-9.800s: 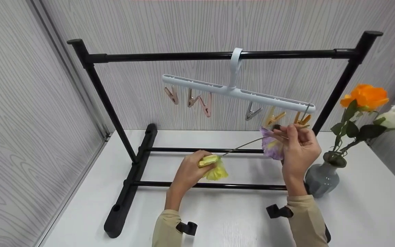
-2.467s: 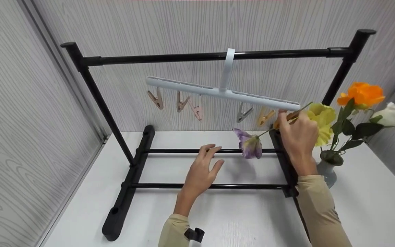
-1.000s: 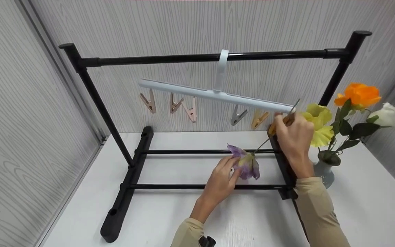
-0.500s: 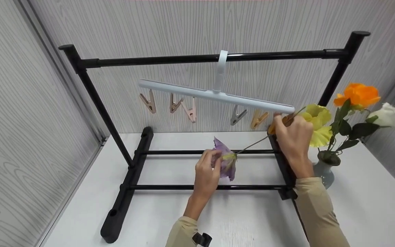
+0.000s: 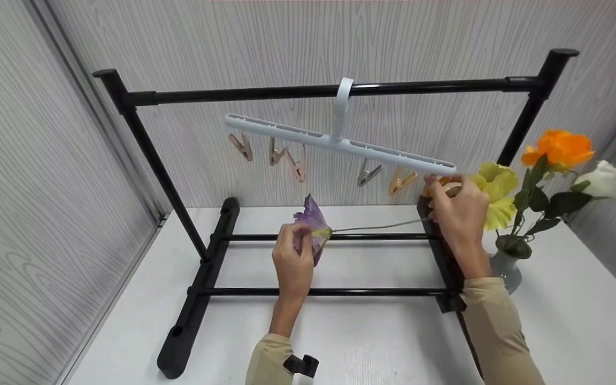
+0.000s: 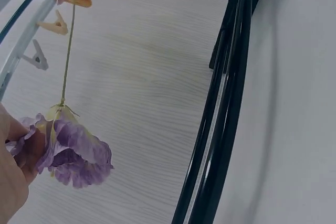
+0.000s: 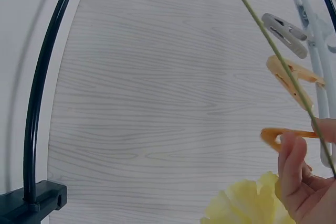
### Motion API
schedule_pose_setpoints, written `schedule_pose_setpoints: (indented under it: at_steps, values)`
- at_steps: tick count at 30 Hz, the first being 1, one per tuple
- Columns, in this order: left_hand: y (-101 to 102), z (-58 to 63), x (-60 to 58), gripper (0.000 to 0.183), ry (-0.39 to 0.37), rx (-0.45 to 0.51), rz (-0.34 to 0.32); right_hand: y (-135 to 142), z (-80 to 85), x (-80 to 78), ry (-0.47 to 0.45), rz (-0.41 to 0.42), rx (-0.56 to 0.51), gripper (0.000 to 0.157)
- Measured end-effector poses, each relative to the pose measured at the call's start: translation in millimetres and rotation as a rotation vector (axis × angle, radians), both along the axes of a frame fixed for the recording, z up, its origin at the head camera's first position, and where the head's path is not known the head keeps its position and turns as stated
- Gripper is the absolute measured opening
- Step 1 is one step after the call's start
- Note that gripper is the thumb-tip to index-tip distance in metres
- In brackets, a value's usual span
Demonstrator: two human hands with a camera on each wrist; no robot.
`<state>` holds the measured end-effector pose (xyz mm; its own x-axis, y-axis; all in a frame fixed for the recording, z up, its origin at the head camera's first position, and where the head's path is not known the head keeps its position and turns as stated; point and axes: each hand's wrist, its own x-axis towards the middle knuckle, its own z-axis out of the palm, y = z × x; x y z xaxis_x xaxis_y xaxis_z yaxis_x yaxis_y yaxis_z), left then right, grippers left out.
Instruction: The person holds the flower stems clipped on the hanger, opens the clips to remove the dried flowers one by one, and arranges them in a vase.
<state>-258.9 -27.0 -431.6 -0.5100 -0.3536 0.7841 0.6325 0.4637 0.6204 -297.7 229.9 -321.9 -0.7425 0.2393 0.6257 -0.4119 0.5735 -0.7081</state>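
Note:
My left hand (image 5: 293,262) pinches a purple artificial flower (image 5: 313,219) by its petals, the bloom facing left. The flower's thin stem (image 5: 377,227) stretches right toward my right hand (image 5: 460,214). In the right wrist view, an orange clothespin (image 7: 270,136) is squeezed between my right thumb and fingers, and the stem crosses close by the thumb. This clothespin is at the low right end of a pale blue hanger (image 5: 335,141), which hangs tilted. Other clothespins dangle along it, including a yellow one (image 5: 401,181) and a grey one (image 5: 368,174).
A black rack (image 5: 222,95) carries the hanger on its top bar; lower crossbars run just above the white table (image 5: 361,331). At right stands a grey vase (image 5: 506,270) with an orange flower (image 5: 558,148) and a white rose (image 5: 605,179). A yellow flower (image 5: 498,195) shows beside my right hand.
My left hand, holding the yellow flower at first, later took the purple flower and drew it left; its stem end no longer sticks up past my right hand. The hanger has turned slightly.

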Motion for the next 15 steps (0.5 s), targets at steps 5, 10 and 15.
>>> schedule_pose_setpoints:
  at_steps: [5, 10, 15]
  values:
    - [-1.5, 1.9, 0.4, 0.013, -0.029, 0.049, 0.005, 1.8, -4.8, 1.5, -0.118, 0.079, 0.038, 0.032]
    - [0.2, 2.9, 1.8, 0.013, -0.034, 0.044, -0.013, 6.0, -13.6, 3.5, -0.265, 0.203, 0.262, 0.038]
    - [-0.4, 1.3, 1.1, 0.013, -0.009, 0.023, -0.012, 10.6, -23.7, 2.5, -0.446, 0.529, 0.491, 0.035]
